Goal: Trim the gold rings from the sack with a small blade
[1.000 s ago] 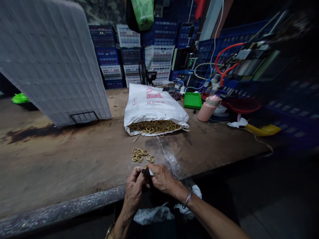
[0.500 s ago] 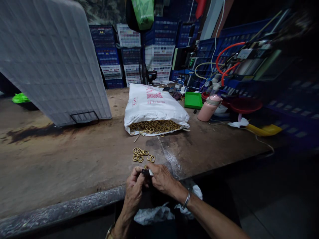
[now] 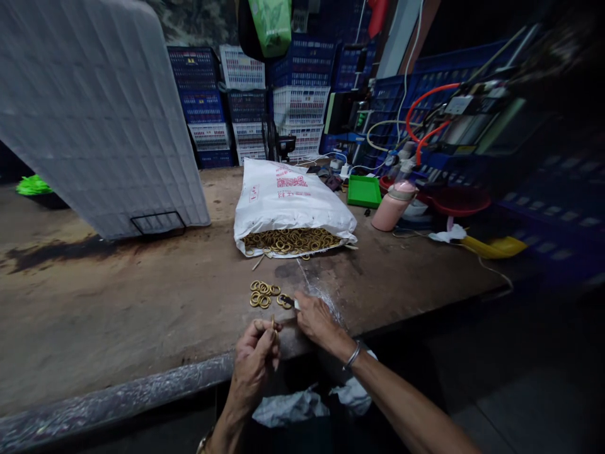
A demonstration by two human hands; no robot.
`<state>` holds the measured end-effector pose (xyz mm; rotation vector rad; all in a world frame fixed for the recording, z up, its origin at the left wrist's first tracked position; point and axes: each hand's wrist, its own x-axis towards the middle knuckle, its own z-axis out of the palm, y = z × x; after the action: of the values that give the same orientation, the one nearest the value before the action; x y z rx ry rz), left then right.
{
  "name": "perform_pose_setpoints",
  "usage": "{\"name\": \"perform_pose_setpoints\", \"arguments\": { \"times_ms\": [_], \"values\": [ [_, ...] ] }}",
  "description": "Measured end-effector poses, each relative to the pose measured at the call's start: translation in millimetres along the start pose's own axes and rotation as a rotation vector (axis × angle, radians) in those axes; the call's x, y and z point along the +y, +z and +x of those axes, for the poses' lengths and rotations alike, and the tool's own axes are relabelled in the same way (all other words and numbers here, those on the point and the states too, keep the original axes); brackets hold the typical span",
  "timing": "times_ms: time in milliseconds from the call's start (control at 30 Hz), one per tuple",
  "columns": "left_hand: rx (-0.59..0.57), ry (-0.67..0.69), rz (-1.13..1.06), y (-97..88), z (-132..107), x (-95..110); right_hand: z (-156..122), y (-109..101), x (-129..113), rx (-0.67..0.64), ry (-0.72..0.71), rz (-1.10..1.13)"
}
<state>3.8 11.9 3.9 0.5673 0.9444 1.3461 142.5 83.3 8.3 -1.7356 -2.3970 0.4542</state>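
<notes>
My left hand point(image 3: 255, 353) pinches a brass-coloured ring point(image 3: 273, 321) above the table's front edge. My right hand point(image 3: 319, 321) grips a small black-and-white tool point(image 3: 288, 302) whose exact kind I cannot make out. Its dark end is over the loose rings at the right of a small pile of brass-coloured rings point(image 3: 261, 294). Farther back lies a white woven sack point(image 3: 288, 202) with red print, its mouth facing me and full of the same rings point(image 3: 297, 239).
At left a tall grey padded panel point(image 3: 108, 120) stands on the wooden table point(image 3: 118, 302). To the right are a green tray point(image 3: 363, 192), a pink bottle point(image 3: 393, 208), a red dish point(image 3: 460, 200) and a yellow scoop point(image 3: 494, 247). Stacked crates point(image 3: 302, 104) fill the back.
My right hand has moved away from the left, forward and slightly right, carrying the tool to the loose rings. My left hand stays nearly in place with a ring now visible in its fingertips.
</notes>
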Motion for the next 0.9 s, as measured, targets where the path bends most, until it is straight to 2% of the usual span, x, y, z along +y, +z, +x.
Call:
{"name": "perform_pose_setpoints", "arguments": {
  "times_ms": [100, 300, 567, 733, 800, 900],
  "values": [
    [-0.043, -0.027, -0.071, -0.5, 1, -1, 7, 0, 9, 0.066, 0.047, 0.068],
    [0.037, -0.068, -0.08, -4.7, 5, -7, 12, 6, 3, 0.088, 0.04, 0.095],
    [-0.038, -0.209, -0.255, -6.6, 4, 8, 18, 9, 4, 0.073, 0.063, 0.076],
    [0.039, -0.286, -0.336, -6.0, 8, 2, 14, 12, 3, 0.159, 0.063, 0.4],
    [0.087, -0.266, -0.324, -4.0, 7, -1, 7, 12, -3, 0.189, 0.032, 0.576],
    [0.099, -0.188, -0.255, 1.6, 3, -1, -5, 10, -16, 0.186, -0.002, 0.779]
  ]
}}
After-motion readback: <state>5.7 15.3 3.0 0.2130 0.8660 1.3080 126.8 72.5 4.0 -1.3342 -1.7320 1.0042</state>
